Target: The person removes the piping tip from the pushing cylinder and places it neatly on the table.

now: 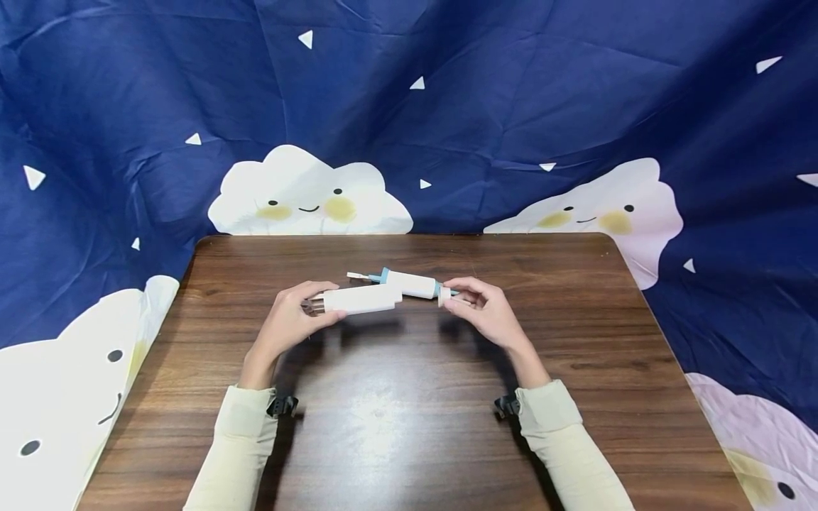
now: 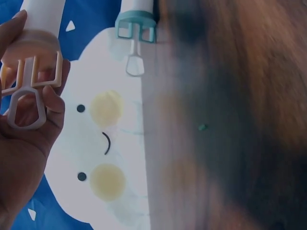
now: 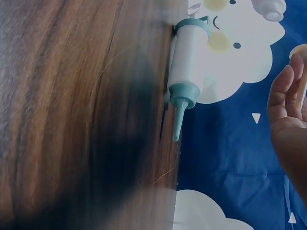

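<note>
My left hand (image 1: 287, 323) grips a white piping syringe (image 1: 363, 299) by its handle end, raised above the table and pointing right. Its peach collar (image 2: 36, 43) and pale loop handle (image 2: 27, 109) show in the left wrist view. A pale nozzle cap (image 1: 444, 297) is pinched between the thumb and fingers of my right hand (image 1: 491, 312), apart from the syringe. Behind them lies a second piping syringe (image 3: 186, 57), white with teal ends, its teal nozzle (image 3: 179, 122) pointing toward my right hand. The first syringe overlaps part of it in the head view.
The brown wooden table (image 1: 383, 454) has rounded far corners. A blue curtain (image 1: 460, 106) with white clouds hangs right behind its far edge and along both sides. Black straps with cameras (image 1: 282, 406) sit on both wrists.
</note>
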### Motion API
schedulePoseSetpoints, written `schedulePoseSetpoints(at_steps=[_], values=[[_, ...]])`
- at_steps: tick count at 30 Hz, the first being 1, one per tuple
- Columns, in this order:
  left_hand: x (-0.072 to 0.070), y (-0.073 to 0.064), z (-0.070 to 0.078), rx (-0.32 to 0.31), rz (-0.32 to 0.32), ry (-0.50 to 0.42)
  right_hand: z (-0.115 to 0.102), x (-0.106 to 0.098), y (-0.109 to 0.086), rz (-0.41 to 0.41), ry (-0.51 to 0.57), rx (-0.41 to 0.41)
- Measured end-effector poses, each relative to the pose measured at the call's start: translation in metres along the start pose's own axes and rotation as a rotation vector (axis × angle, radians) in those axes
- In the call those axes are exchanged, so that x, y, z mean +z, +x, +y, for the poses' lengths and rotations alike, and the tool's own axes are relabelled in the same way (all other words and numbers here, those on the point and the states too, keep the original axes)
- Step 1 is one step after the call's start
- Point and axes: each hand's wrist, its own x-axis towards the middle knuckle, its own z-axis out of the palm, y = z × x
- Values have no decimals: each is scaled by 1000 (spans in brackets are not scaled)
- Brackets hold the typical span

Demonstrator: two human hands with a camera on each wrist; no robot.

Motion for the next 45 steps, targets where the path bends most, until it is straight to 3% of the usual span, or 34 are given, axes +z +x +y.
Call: schedulePoseSetpoints(at_steps=[14, 26, 33, 45], values=[[-10, -13, -31, -69, 35, 69, 7, -9, -9, 23, -15, 27], [-23, -24, -62, -120, 13, 168, 16, -18, -15, 24, -35, 6], [-29, -30, -81, -200, 2, 173, 15, -20, -16, 26, -56, 24], [-38, -37, -100, -231, -19, 201, 20, -21, -16, 27, -78, 52]])
